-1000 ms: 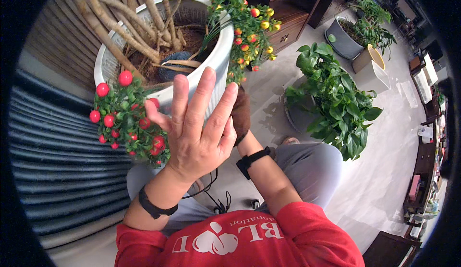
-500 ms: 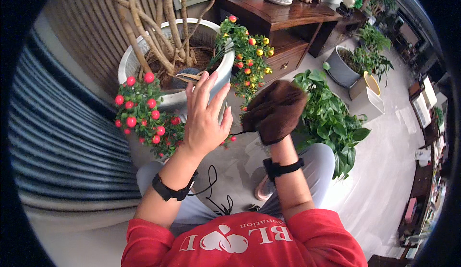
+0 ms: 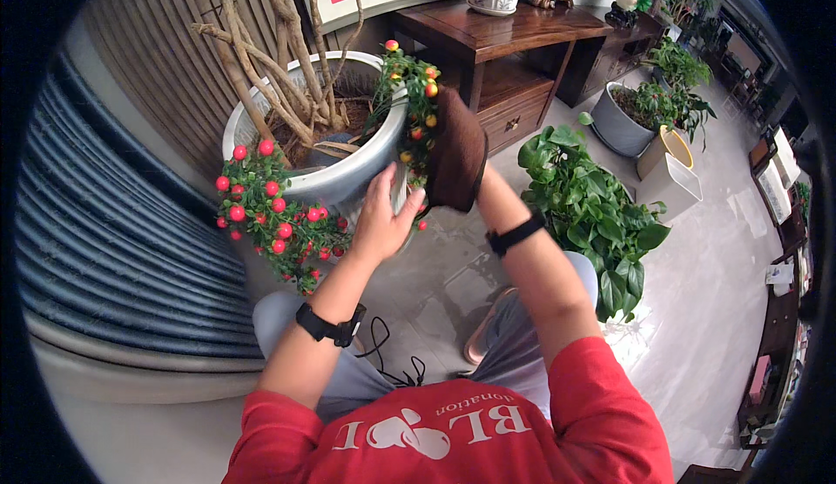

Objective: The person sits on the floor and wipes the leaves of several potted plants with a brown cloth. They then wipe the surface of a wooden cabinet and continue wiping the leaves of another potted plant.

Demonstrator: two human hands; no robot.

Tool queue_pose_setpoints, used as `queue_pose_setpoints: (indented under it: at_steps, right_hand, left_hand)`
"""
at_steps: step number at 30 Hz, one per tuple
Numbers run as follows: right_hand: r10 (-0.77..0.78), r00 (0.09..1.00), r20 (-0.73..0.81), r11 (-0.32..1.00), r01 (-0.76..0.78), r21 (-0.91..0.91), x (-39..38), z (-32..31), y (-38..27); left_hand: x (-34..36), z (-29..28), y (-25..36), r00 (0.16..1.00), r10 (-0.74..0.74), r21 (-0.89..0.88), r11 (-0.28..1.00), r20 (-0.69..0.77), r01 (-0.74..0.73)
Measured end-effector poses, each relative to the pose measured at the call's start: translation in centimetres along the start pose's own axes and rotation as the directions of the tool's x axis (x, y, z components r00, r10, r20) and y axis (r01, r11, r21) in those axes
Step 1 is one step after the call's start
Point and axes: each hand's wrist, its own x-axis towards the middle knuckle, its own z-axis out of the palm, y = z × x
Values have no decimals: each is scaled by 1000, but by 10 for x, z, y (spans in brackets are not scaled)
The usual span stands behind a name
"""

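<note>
Your left hand (image 3: 381, 218) lies open, flat against the big grey pot (image 3: 348, 175); your right hand (image 3: 466, 170), mostly hidden, grasps the brown cloth (image 3: 457, 148) at its rim.

Planter pot (image 3: 348, 179) showing glossy glazed ceramic; cloth (image 3: 457, 148) looking matt, soft brown fabric; cabinet (image 3: 505, 35) showing polished dark wood; floor (image 3: 714, 249) appearing smooth grey.

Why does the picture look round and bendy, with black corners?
Head view: a fisheye lens bends straight lines, so the ridged grey wall curves near the rim and the corners go black; the middle, with the big grey pot and brown cloth, stays sharp in soft, even light.
</note>
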Motion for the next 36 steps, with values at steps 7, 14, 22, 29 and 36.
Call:
queue_pose_setpoints:
  at_steps: [7,14,22,29,36]
  right_hand:
    - [69,981,182,967,-21,-254,-85,9,-37]
    - [-127,968,218,807,229,-545,-97,-6,-76]
    - [-171,906,388,523,417,-743,-117,10,-47]
    - [102,985,-138,638,-172,-751,-110,-17,-115]
    - [-44,994,96,153,102,-983,-58,-7,-49]
  left_hand:
    - [26,22,-1,966,-250,-386,887,61,254]
    - [53,29,13,898,-255,-858,287,360,425]
    - [68,58,6,869,-204,-889,-21,451,457]
    - [82,54,12,917,25,-916,-27,399,399]
    - [64,85,24,790,-327,-854,-150,519,498]
